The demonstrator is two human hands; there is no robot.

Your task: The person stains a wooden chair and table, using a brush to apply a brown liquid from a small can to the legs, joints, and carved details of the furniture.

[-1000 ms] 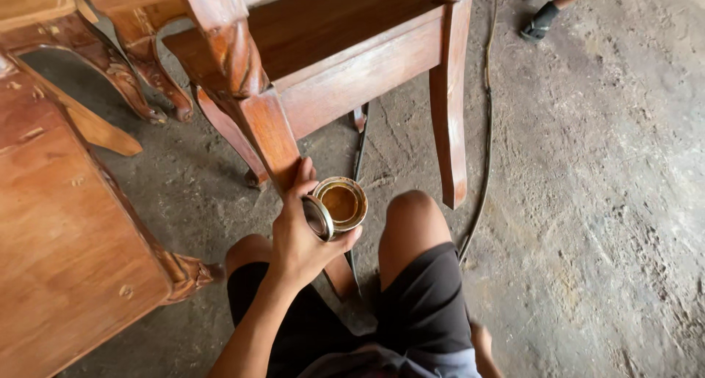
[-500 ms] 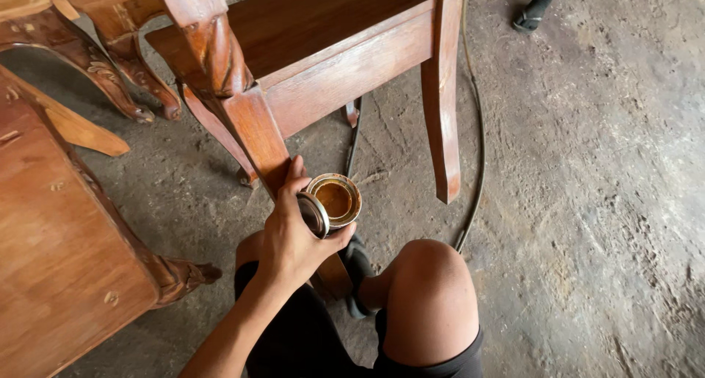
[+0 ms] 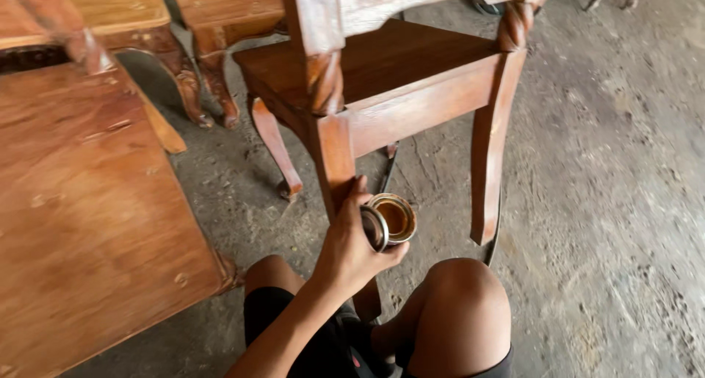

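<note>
Brown varnish in small round metal tin (image 3: pixel 393 218), gripped with its loose lid by left hand (image 3: pixel 351 247) at lower centre.
Now closer under reddish wooden chair (image 3: pixel 389 77), right beside its leg; grip unchanged. Right hand unseen.

Left hand (image 3: pixel 345 249) curled, arm outstretched
</note>
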